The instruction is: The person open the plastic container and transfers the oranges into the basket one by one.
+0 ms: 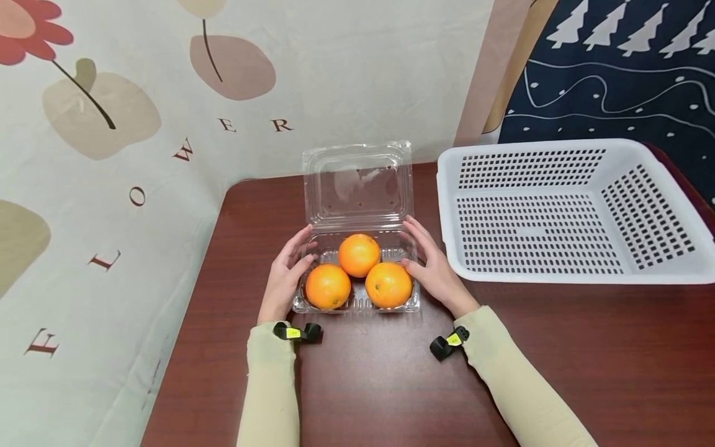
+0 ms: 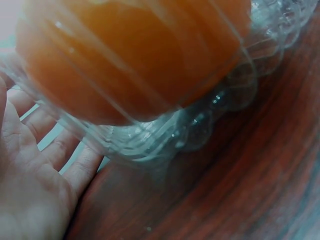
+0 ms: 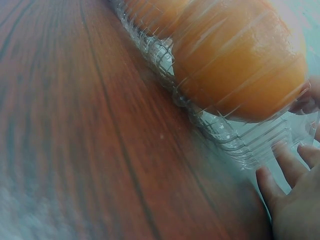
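Note:
A clear plastic clamshell box (image 1: 358,301) sits on the table with its lid (image 1: 359,186) raised at the back. Inside lie three oranges: a rear one (image 1: 359,255), a front left one (image 1: 328,287) and a front right one (image 1: 388,285). My left hand (image 1: 283,282) rests along the box's left side, thumb at the rim, fingers extended along the outer wall in the left wrist view. On the right side, my right hand (image 1: 438,277) lies the same way, its fingers spread by the wall and fingertips near the lid's hinge. Part of these fingers shows through the plastic.
A large white perforated basket (image 1: 458,261) stands to the right of the box. The brown wooden table (image 1: 368,385) meets a flower-patterned cloth (image 1: 357,81) at the back and left. Dark fabric with white trees (image 1: 614,93) hangs behind the basket.

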A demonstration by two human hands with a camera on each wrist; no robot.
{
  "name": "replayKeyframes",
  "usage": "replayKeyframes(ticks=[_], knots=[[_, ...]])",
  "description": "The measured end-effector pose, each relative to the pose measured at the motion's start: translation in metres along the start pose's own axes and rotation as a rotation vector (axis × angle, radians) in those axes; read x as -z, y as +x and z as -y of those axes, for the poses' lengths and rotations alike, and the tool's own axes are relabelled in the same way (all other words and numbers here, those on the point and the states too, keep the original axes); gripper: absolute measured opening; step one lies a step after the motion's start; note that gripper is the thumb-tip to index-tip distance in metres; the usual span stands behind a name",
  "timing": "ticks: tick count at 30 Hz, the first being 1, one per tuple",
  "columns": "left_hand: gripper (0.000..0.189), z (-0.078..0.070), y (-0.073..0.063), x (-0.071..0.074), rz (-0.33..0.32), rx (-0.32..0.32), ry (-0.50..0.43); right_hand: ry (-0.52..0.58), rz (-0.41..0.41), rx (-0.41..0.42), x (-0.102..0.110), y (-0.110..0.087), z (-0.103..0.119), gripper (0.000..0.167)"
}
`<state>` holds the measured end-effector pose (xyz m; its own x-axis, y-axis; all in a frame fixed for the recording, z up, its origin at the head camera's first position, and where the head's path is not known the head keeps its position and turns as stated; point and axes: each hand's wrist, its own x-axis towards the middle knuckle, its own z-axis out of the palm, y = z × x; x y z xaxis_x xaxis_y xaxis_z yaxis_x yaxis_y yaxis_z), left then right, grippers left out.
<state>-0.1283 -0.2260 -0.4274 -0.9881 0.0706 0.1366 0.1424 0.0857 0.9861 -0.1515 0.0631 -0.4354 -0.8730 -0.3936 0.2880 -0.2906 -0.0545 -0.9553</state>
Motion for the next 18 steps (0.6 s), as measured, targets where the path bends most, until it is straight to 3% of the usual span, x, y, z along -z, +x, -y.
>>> replayKeyframes(ticks=[18], knots=[[0.052, -0.001, -0.001, -0.0007, -0.015, 0.002, 0.035, -0.002, -0.002, -0.018, -0.0002, -0.0007, -0.0012, 0.066]])
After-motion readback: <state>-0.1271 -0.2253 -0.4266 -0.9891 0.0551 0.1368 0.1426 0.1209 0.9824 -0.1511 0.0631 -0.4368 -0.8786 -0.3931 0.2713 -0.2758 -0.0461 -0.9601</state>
